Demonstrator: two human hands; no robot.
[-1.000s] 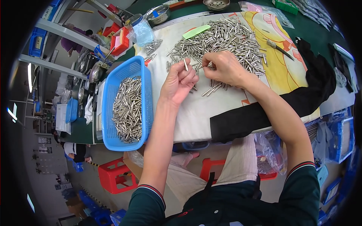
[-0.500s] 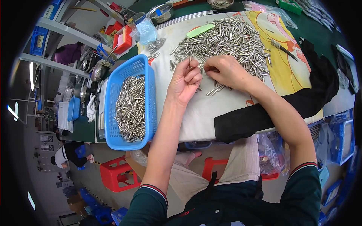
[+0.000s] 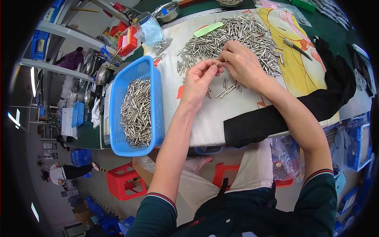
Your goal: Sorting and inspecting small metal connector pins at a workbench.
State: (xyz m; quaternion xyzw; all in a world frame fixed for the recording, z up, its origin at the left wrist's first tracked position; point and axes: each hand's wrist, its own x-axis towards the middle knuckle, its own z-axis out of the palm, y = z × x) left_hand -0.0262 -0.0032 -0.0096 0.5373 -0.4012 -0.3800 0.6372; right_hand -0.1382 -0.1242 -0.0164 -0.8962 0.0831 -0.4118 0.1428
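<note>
The room is a workshop with grey shelving [image 3: 57, 29] along the left, and the desk [image 3: 90, 139] is dark green, its middle covered by a white cloth [image 3: 205, 126] with a yellow cartoon print toward the right edge. From my remote station I record one main change: the left hand [image 3: 197, 81], palm up with curled fingers half a second ago, now has its palm turned over, and its fingertips meet those of the right hand [image 3: 244, 65] in front of the pile. A small metal piece [image 3: 216, 64] shows at that meeting point. I find the left thumb and forefinger closed on it; the right fingers are bent inward beside it, and I cannot tell whether they grip it too. I judge that both hands now attend to a single piece. The pile of metal pins [image 3: 252, 37] lies toward the desk's far edge, with a few loose pins [image 3: 233, 87] on its near side. More pins fill the lower part of a blue basket [image 3: 158, 106] at the cloth's left edge, near the desk's front. A green slip [image 3: 208, 29] rests on the pile's far left corner. As to writing, I note red lettering on the cloth's far edge, partly covered, and white labels on the blue bins [image 3: 39, 44] at upper left, too small to read. I can confirm no brand.
</note>
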